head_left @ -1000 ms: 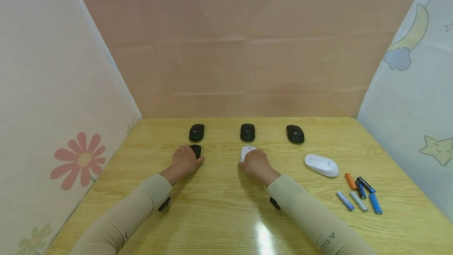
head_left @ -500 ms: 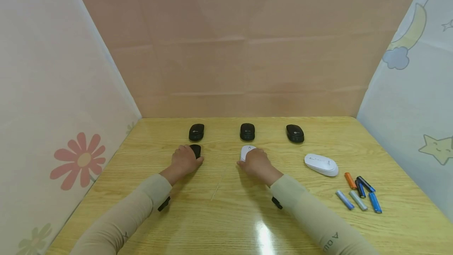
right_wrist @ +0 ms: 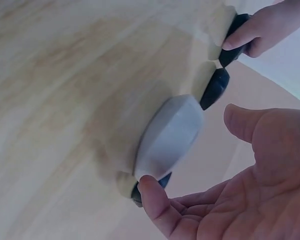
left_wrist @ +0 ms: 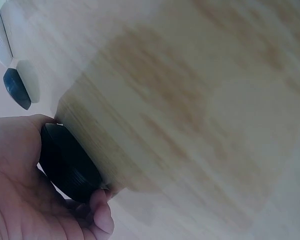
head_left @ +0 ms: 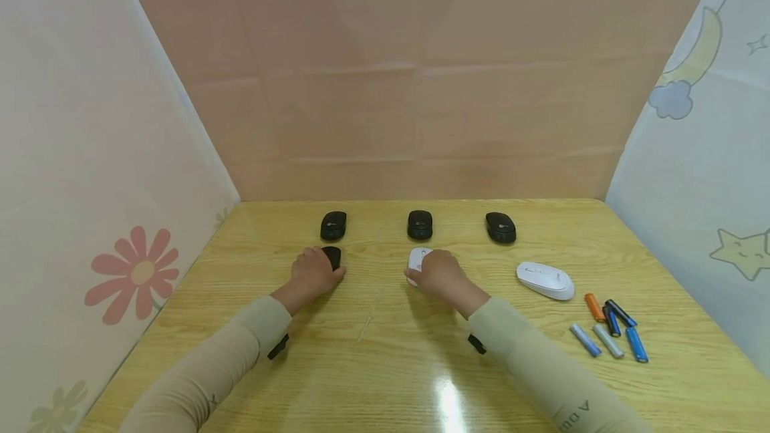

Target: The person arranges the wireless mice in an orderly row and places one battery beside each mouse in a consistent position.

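Note:
My left hand (head_left: 315, 270) grips a black computer mouse (head_left: 333, 256) on the wooden table; in the left wrist view the thumb and fingers hold the sides of this black mouse (left_wrist: 70, 165). To the right, a white mouse (head_left: 417, 260) lies on the table beside my right hand (head_left: 444, 277). The right wrist view shows that hand (right_wrist: 255, 165) with its thumb spread away from the white mouse (right_wrist: 170, 137). One fingertip (right_wrist: 152, 187) is at the near end of the white mouse; whether it touches cannot be told.
Three black mice stand in a back row: left (head_left: 333, 226), middle (head_left: 420, 224) and right (head_left: 500, 227). A second white mouse (head_left: 545, 280) lies right of my right hand. Beyond it are several loose batteries, one orange (head_left: 594, 307). A backdrop (head_left: 415, 119) rises behind the table (head_left: 373, 379).
My right hand has shifted slightly to the right, uncovering more of the white mouse, which stays in place. The left hand and its black mouse have not visibly moved.

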Available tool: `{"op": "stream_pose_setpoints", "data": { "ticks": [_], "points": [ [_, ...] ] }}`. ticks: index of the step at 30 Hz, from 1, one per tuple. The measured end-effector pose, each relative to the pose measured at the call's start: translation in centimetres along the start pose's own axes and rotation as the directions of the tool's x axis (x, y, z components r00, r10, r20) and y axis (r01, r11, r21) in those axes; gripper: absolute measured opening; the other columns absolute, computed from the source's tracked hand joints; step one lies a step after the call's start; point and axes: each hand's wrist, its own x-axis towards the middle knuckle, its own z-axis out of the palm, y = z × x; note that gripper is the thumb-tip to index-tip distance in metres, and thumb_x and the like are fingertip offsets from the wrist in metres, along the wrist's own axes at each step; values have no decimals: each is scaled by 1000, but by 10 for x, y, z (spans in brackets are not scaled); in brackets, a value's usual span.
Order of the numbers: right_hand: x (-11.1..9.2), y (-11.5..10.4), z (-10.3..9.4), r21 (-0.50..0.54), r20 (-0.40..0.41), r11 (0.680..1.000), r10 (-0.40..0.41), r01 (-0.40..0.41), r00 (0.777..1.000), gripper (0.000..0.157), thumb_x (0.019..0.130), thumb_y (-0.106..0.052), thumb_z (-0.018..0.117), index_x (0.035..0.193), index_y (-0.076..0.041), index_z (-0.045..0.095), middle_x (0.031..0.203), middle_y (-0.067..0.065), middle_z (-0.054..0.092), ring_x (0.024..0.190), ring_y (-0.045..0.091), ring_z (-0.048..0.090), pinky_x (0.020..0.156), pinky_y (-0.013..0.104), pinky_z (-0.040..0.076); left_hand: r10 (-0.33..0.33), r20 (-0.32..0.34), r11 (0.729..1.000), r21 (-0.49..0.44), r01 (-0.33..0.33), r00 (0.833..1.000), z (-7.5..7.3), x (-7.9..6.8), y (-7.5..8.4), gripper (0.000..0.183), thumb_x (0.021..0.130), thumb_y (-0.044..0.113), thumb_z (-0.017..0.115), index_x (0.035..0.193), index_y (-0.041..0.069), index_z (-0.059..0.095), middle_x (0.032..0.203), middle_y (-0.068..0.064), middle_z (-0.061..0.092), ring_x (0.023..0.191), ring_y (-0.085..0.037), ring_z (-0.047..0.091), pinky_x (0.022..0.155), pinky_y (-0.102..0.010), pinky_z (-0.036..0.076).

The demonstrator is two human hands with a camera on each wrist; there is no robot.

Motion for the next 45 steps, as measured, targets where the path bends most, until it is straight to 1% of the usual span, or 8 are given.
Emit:
{"op": "stream_pose_setpoints", "data": {
  "ticks": [6,9,12,17,21,25,35,45],
  "points": [
    [-4,-1,-8,37,-24,999,11,-10,1000,49,97,-40,59,68,0,60,78,15,58,72,26,55,70,42,48,6,-23,1000,12,-6,1000,3,0,-2,75,91,57,57,112,-15,49,93,-22,50,84,-31,56,71,-40,52],
    [-7,2,-13,58,-40,998,18,-16,999,48,95,-42,61,68,-1,57,73,11,53,65,23,51,57,36,45,15,-26,1000,9,-15,1000,3,1,-3,77,91,57,57,113,-16,48,93,-23,50,84,-32,56,71,-41,52],
    [-10,6,-19,69,-44,997,24,-21,999,50,95,-43,61,65,-4,53,69,9,49,60,21,46,54,33,40,14,-4,1000,4,-14,1000,-1,-1,-1,75,92,54,58,113,-17,48,92,-23,50,83,-32,56,71,-41,52],
    [-17,16,-29,89,-43,996,27,-23,999,49,94,-43,62,69,-1,53,74,12,51,62,23,47,59,37,43,16,-2,1000,4,-16,1000,1,1,-2,76,92,56,57,114,-16,48,92,-22,49,83,-31,56,70,-40,52],
    [-22,28,-35,106,-50,994,23,-18,998,57,94,-42,62,99,15,57,100,28,58,84,35,58,77,47,49,17,-12,1000,-11,-17,1000,0,0,-2,76,91,56,58,112,-16,48,91,-23,49,82,-32,56,70,-41,52],
    [-26,42,-36,109,-50,994,24,-18,998,70,95,-42,61,120,22,49,120,36,52,105,45,56,88,53,45,13,-13,1000,-18,-13,1000,0,-1,-1,74,91,55,59,110,-16,48,90,-22,49,81,-32,55,69,-41,52],
    [-39,81,-42,114,-96,993,5,6,995,82,93,-45,62,133,23,38,134,41,41,126,54,38,98,61,35,-3,-2,1000,-12,3,1000,0,-1,1,74,91,55,59,112,-16,48,91,-22,48,81,-30,55,69,-40,52],
    [-57,129,-49,189,-150,980,-31,59,988,93,92,-54,60,138,21,30,139,41,33,126,57,33,97,65,32,-1,-11,1000,-26,1,1000,0,-1,0,74,91,54,59,113,-16,48,92,-22,49,82,-31,56,69,-41,52]
  ]
}}
